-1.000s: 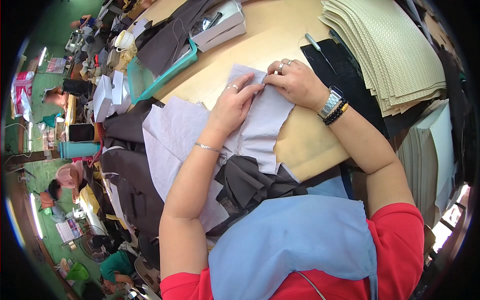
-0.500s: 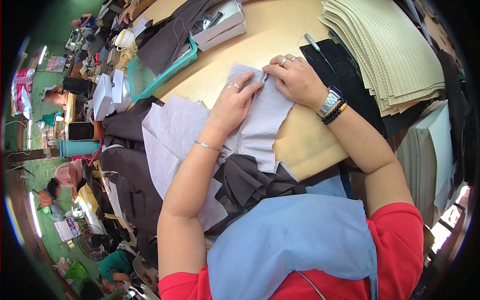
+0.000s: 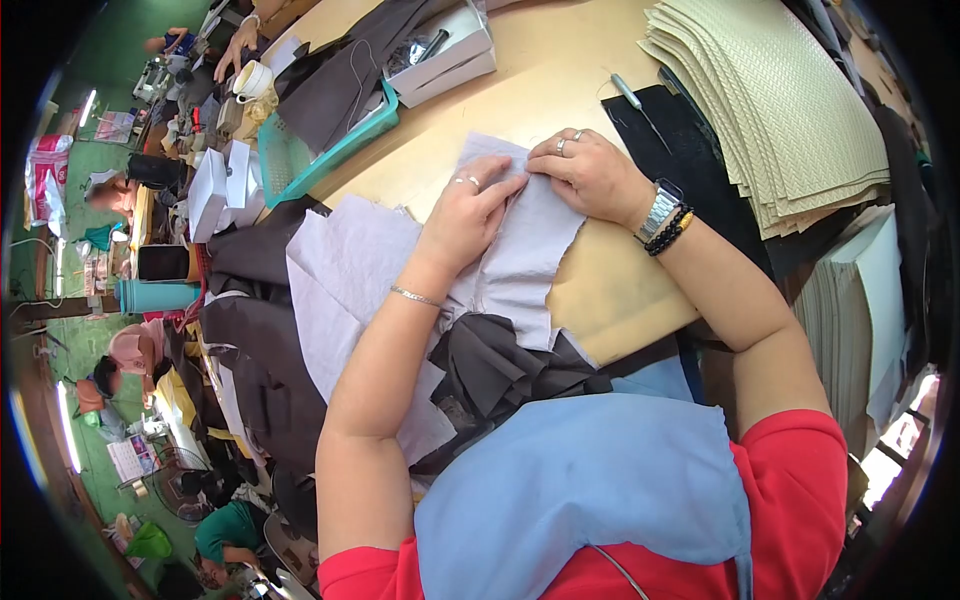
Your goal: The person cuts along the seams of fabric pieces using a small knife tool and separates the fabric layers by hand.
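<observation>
Pale lilac fabric (image 3: pixel 530 250) lies across the table edge, with a seam running up between my hands. My left hand (image 3: pixel 468 215) pinches the cloth along that seam, thumb and fingers together. Close beside it, my right hand (image 3: pixel 588 175) grips the same fabric near its top, fingers curled and pressed together. A wider part of pale cloth (image 3: pixel 345 275) spreads out left of my left forearm. Bunched dark brown fabric (image 3: pixel 485 365) hangs below, against the blue apron (image 3: pixel 590 480).
An awl (image 3: pixel 640 112) lies on black material (image 3: pixel 690 165) at the right. Stacked cream textured sheets (image 3: pixel 770 110) stand beyond it. A teal basket (image 3: pixel 330 165) and white box (image 3: pixel 445 70) sit at the back left. Other people work at the far left.
My right hand has moved slightly down and closer to my left hand along the seam. The left hand is slightly lower. A co-worker's hand at the top left has moved farther into view.
</observation>
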A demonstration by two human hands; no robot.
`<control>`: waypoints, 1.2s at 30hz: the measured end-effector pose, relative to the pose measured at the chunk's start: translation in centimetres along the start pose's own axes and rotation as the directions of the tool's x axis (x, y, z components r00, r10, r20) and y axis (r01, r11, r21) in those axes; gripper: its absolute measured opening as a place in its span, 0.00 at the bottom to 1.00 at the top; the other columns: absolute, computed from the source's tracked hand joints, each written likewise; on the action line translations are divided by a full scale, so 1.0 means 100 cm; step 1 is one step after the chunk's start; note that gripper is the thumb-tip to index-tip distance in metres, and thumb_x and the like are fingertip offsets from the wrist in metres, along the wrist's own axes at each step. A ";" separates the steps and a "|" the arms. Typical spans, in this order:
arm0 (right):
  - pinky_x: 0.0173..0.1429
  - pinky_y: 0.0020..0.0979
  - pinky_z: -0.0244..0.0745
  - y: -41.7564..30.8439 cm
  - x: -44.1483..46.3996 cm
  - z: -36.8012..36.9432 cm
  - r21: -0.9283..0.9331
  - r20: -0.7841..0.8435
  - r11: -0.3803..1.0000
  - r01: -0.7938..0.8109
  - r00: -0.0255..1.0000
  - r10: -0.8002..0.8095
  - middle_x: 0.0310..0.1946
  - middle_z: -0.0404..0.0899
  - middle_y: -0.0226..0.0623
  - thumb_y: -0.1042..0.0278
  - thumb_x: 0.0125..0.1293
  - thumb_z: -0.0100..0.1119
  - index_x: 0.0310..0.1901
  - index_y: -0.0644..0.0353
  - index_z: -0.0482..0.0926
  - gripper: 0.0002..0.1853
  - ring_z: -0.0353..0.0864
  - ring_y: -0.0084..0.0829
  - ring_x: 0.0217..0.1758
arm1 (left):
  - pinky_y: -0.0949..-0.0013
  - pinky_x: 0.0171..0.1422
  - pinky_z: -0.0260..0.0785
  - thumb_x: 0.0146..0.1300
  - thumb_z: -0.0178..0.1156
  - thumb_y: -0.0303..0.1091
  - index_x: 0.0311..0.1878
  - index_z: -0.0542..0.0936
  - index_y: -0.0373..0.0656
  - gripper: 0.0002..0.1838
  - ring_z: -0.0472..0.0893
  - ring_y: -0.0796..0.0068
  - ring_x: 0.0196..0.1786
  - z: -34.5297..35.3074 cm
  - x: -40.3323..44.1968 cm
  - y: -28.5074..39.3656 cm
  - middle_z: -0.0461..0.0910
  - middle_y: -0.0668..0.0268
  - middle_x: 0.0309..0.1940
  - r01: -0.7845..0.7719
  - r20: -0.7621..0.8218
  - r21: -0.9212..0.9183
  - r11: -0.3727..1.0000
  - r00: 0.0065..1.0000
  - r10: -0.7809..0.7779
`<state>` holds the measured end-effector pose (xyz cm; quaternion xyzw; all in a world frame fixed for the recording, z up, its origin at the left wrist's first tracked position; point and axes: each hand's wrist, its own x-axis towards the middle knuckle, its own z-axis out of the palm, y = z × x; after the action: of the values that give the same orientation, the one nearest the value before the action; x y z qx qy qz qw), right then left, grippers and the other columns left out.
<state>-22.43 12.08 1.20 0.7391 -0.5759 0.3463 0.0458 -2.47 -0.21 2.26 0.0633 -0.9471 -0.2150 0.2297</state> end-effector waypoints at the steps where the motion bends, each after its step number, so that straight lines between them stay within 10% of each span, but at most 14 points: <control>1: 0.53 0.37 0.76 0.000 0.000 0.000 -0.005 -0.008 1.000 -0.001 1.000 0.001 0.43 0.84 0.30 0.74 0.57 0.61 0.42 0.55 0.82 0.11 0.82 0.34 0.48 | 0.55 0.64 0.72 0.61 0.62 0.23 0.52 0.85 0.45 0.16 0.79 0.52 0.59 0.000 -0.002 -0.002 0.80 0.55 0.56 -0.013 0.002 -0.003 1.000 1.000 0.013; 24: 0.57 0.36 0.75 -0.001 -0.001 -0.002 -0.154 0.110 0.985 0.083 0.992 -0.067 0.50 0.83 0.29 0.72 0.59 0.63 0.48 0.50 0.83 0.14 0.81 0.31 0.54 | 0.48 0.74 0.61 0.62 0.64 0.32 0.47 0.86 0.56 0.11 0.79 0.73 0.63 -0.023 -0.030 0.006 0.85 0.78 0.52 -0.195 0.125 0.254 0.947 0.978 0.168; 36: 0.66 0.61 0.68 -0.013 -0.008 -0.003 -0.299 0.220 0.944 0.139 0.973 -0.074 0.55 0.80 0.30 0.68 0.66 0.55 0.53 0.46 0.81 0.15 0.79 0.34 0.61 | 0.37 0.75 0.55 0.61 0.63 0.31 0.50 0.83 0.61 0.15 0.78 0.73 0.63 -0.019 -0.027 0.008 0.81 0.76 0.53 -0.066 0.092 0.289 0.955 0.995 0.041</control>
<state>-21.52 13.25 1.41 0.7845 -0.5841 0.1693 0.1212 0.81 0.40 3.00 0.0615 -0.9787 -0.0692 0.1831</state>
